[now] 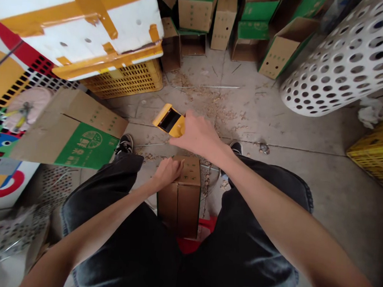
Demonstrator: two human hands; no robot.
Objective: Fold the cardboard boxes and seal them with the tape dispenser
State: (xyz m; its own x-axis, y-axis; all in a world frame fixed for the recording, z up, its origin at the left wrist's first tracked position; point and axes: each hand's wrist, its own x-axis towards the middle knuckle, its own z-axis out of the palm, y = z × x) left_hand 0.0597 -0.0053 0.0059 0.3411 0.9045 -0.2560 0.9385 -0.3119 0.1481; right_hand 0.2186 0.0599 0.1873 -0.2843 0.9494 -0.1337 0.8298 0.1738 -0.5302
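My left hand (167, 173) rests on the top of an upright cardboard box (183, 209), which stands between my knees on a red item. The box has small holes punched in its top. My right hand (197, 135) is shut on a yellow handheld tape dispenser (169, 120) with a dark opening, held just above and ahead of the box. No tape is visible on the box.
Cardboard boxes with green panels (197, 9) stand scattered at the back. A white perforated drum (347, 58) lies at right, near a yellow crate (378, 151). At left are a white strapped box (71, 19) and a flat carton (69, 138). Shavings litter the concrete floor (278, 132).
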